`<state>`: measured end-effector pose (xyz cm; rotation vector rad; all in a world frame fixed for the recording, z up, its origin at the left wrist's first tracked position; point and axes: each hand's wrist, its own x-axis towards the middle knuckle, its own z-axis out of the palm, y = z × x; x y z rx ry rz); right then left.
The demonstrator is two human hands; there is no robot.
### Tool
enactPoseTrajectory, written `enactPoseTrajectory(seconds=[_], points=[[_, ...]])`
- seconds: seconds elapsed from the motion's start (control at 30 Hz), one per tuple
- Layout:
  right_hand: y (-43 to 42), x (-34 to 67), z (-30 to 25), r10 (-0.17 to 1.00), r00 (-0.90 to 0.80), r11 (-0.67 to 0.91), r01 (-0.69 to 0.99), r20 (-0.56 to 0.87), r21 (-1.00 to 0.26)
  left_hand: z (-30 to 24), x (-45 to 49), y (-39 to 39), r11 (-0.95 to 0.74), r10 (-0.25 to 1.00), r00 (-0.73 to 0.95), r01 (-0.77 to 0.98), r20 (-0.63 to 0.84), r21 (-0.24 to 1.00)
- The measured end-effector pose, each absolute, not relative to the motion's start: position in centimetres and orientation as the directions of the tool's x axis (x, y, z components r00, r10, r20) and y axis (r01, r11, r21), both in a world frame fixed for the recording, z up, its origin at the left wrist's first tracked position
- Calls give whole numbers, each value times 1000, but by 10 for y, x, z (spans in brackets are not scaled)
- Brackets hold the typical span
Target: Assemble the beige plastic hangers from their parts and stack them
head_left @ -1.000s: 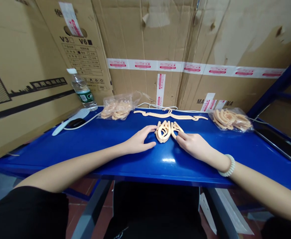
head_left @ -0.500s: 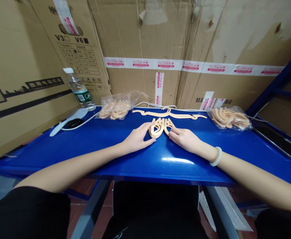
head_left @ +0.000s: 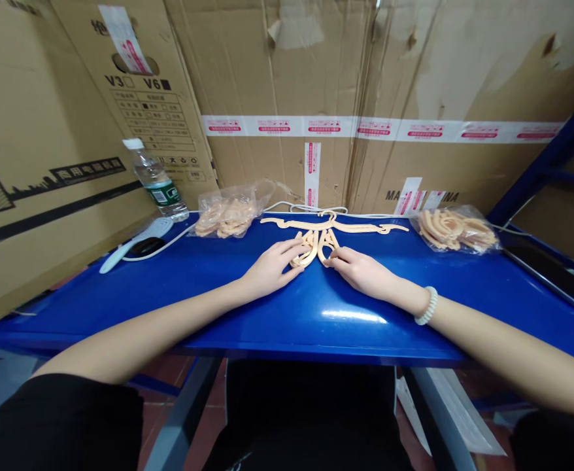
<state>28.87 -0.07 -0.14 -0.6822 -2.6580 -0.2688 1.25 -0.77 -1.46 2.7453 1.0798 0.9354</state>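
Observation:
In the middle of the blue table, my left hand (head_left: 270, 269) curls its fingers around the left side of some folded peach-coloured plastic hangers (head_left: 310, 254). From the other side, my right hand (head_left: 364, 269) pinches the lower loop of a folded hanger piece (head_left: 323, 251) beside them. Whether the two pieces are joined at the top I cannot tell. Just behind them an unfolded hanger (head_left: 355, 227) of the same colour lies flat, its hook toward the cardboard. My fingers partly cover the loops they grip.
Clear bags of folded hangers lie at back left (head_left: 231, 216) and back right (head_left: 456, 229). At left are a water bottle (head_left: 158, 183) and a light blue hairbrush (head_left: 137, 242); a phone (head_left: 554, 271) lies at right. Cardboard (head_left: 277, 78) walls the back; a white cable (head_left: 282, 206) runs along it.
The folded hanger pieces have shifted slightly left, with their lower loops now tilted apart. Both hands keep their grip, and the right hand has moved a little left.

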Motion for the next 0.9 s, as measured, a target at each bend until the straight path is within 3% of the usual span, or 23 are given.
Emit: enactPoseTrajectory(seconds=[0.23,0.5,0.63,0.73,0.9], points=[[0,290,-2,400,-821,870,480,408,115,-12,13,-7,-791,580,635,589,510,167],[-3,291,1,405,-822,875,475,401,91,-11,6,-5,-761,628,532,573,568,304],[-5,292,6,436,-805,872,489,403,34,-13,3,-2,-786,590,490,530,641,319],[-10,290,11,474,-744,868,486,470,-106,-9,5,-5,-808,541,450,511,711,292],[-32,280,19,681,-548,706,317,485,-634,1,14,-20,-878,353,413,457,840,144]])
